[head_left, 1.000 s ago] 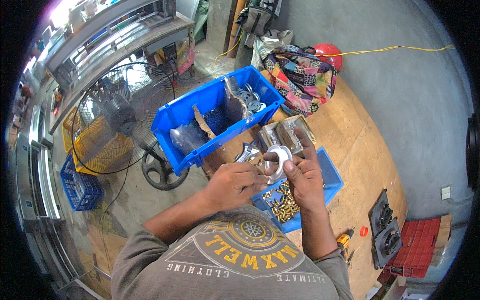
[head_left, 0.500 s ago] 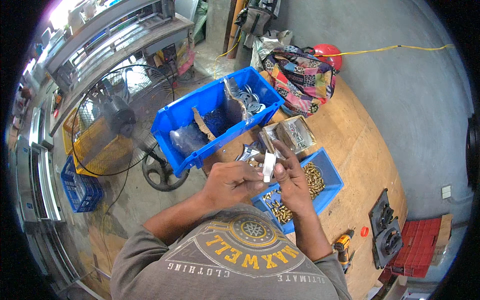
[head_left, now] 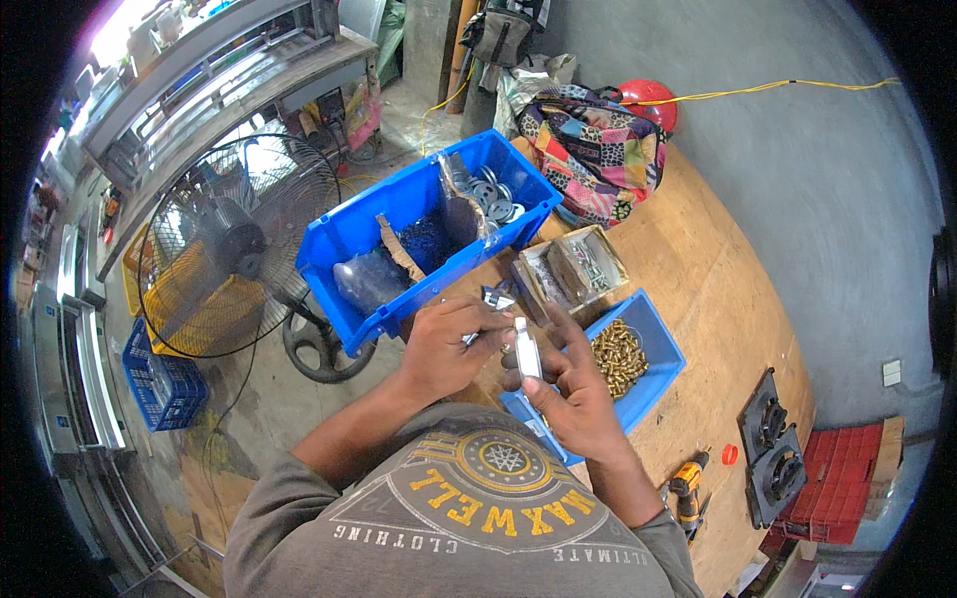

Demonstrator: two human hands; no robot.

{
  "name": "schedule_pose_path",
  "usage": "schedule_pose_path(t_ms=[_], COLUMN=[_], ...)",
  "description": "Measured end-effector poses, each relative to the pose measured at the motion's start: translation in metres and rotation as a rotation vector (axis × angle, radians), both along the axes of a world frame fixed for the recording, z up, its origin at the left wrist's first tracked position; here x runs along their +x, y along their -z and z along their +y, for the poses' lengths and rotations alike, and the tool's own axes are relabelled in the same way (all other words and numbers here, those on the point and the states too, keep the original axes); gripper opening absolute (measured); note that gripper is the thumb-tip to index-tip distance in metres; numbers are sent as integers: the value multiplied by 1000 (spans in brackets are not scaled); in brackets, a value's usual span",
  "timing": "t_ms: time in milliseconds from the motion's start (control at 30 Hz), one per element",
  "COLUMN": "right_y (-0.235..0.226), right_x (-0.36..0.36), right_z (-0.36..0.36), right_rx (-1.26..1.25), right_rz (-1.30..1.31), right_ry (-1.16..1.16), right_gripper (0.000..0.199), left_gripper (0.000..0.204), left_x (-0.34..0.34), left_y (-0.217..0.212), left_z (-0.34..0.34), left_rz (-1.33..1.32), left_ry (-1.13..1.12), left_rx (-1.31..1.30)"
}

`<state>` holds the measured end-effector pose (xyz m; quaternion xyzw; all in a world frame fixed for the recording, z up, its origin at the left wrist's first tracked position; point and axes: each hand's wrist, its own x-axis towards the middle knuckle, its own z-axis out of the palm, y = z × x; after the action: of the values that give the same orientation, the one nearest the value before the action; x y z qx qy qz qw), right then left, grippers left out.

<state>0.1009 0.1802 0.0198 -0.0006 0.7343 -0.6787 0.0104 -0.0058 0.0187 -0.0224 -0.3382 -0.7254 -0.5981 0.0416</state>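
My right hand [head_left: 570, 397] holds a small white metal piece [head_left: 526, 351] upright between thumb and fingers, over the near corner of a small blue tray [head_left: 660, 379] of brass-coloured bits [head_left: 616, 357]. My left hand [head_left: 449, 344] is closed on a small silvery part [head_left: 477, 337] just left of the white piece. Both hands hover above the wooden table [head_left: 718, 299]. More shiny metal pieces [head_left: 495, 297] lie just beyond my left hand.
A large blue bin [head_left: 419, 239] with washers [head_left: 493, 191] and bags sits at the table's left edge. A cardboard box of screws [head_left: 578, 264], a patchwork bag [head_left: 596, 149], a red ball [head_left: 650, 103], a yellow drill [head_left: 688, 490], black switch plates [head_left: 773, 453]. A floor fan [head_left: 234, 259] stands left.
The hands have come nearer to my body and lower over the blue tray. The white piece, held flat a second ago, now stands upright in my right hand.
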Motion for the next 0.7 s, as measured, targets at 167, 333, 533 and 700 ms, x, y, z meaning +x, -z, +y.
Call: schedule_pose_path(t_ms=[167,333,533,700], right_y=[-16,-27,-16,8], right_x=[0,-10,-27,-36], right_z=[9,13,15,11], right_rx=[-191,-345,-332,-289], right_rz=[-99,-35,19,56], right_ry=[-10,40,60,55], right_gripper=[86,85,72,55], left_gripper=[20,16,13,14], left_x=[2,7,10,11], left_y=[3,-1,-5,11], left_z=[3,4,-3,-3], left_rz=[138,170,-16,-337], left_ry=[23,101,264,323], left_rx=[-5,-56,-11,219])
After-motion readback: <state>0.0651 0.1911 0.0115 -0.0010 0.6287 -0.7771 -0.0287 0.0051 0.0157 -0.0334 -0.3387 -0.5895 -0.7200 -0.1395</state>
